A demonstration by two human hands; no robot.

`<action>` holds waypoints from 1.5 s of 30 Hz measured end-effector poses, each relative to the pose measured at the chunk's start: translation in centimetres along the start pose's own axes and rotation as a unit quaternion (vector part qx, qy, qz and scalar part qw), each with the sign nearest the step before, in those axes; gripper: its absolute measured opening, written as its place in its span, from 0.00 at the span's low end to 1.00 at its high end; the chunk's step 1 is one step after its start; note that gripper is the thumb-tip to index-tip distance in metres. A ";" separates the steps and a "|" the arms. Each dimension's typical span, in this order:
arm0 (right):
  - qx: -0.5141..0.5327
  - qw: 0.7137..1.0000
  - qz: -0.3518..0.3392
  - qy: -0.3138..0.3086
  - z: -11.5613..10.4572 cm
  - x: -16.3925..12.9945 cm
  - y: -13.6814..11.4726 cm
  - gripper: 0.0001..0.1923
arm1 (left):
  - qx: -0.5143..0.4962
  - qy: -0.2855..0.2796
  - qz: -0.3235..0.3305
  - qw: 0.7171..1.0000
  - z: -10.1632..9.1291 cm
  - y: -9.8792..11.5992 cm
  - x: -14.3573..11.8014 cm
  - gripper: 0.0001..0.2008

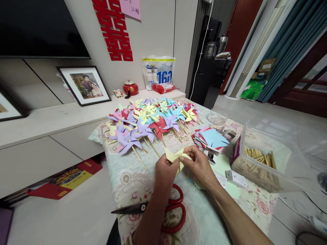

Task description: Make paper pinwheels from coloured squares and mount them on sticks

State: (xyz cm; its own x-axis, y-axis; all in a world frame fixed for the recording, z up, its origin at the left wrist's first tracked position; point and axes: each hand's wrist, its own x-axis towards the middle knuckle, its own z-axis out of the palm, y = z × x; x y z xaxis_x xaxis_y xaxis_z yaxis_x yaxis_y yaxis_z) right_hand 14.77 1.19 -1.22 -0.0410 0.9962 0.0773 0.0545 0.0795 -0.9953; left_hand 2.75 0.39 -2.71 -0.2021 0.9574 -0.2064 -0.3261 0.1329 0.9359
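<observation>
Between both hands is a pale yellow paper pinwheel (171, 155), its blades folded toward the middle. My left hand (165, 172) grips its left side, fingers closed on the paper. With thumb and fingers pinched at the centre, my right hand (198, 161) holds it from the right; whether a pin is there I cannot tell. Under my left forearm lie scissors (176, 217) with red handles and dark blades. Beyond the hands, finished pinwheels (145, 117) on wooden sticks are heaped in purple, yellow, blue, red and pink.
At the right stands a clear plastic box (255, 173) holding short wooden sticks (263, 158). Coloured paper squares (213, 137) are stacked beside a small open box of fasteners (211, 156). A small white box (235, 178) lies nearby. A white cabinet (51, 126) borders the flowered tablecloth (135, 190).
</observation>
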 end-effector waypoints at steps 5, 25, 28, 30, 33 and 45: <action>0.026 0.999 0.019 0.008 0.2 0.0 0.2 0.14 | -0.005 0.003 -0.003 1.000 0.1 0.3 -0.2 0.15; 0.052 0.998 0.032 0.032 0.0 0.3 0.3 0.16 | -0.072 -0.059 -0.025 0.995 0.1 0.3 -0.6 0.17; 0.051 0.997 0.047 0.041 -0.2 0.5 0.3 0.17 | -0.081 -0.083 -0.029 0.993 0.0 0.2 -0.4 0.20; 0.060 0.996 0.053 0.040 -0.3 0.6 0.3 0.17 | -0.067 -0.081 -0.031 0.994 -0.1 0.0 -0.2 0.23; 0.082 0.995 0.061 0.024 -0.4 0.6 0.4 0.18 | -0.057 -0.073 -0.037 0.995 -0.3 -0.4 0.1 0.23; 0.119 0.991 0.060 0.003 -0.6 0.2 0.2 0.29 | -0.099 -0.044 -0.037 0.993 0.0 0.1 -0.1 0.17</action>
State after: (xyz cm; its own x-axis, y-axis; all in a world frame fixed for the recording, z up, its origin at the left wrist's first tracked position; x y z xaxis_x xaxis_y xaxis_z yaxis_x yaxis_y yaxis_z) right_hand 15.39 1.47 -1.33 -0.0432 0.9981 -0.0437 -0.1791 -0.0508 -0.9825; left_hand 2.72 0.28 -2.63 -0.0921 0.9665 -0.2395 -0.5144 0.1598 0.8426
